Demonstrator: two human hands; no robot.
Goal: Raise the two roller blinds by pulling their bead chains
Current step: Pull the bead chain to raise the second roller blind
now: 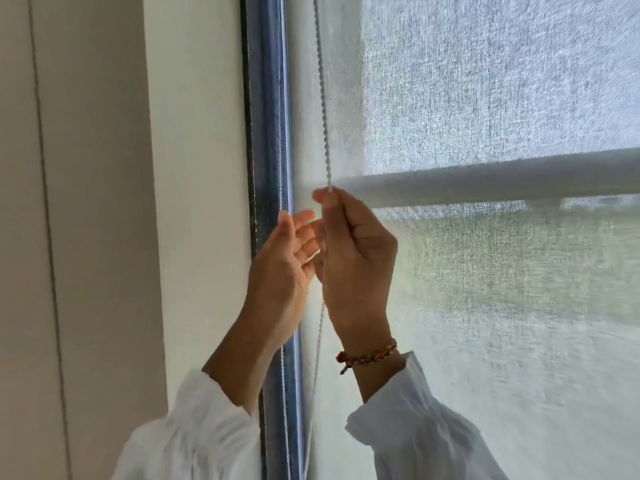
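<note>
A white bead chain hangs down the left edge of the window. My right hand is closed around it, thumb and forefinger pinching the beads just under the bottom bar of a grey woven roller blind. The chain runs on below my fist. My left hand is beside it, palm up and fingers spread, holding nothing. A second strand of chain hangs against the blue frame behind my left wrist. A sheer white blind covers the glass below the bar.
A blue window frame runs vertically left of the chains. Left of it stand a white wall and a beige panel. A braided bracelet circles my right wrist above a white sleeve.
</note>
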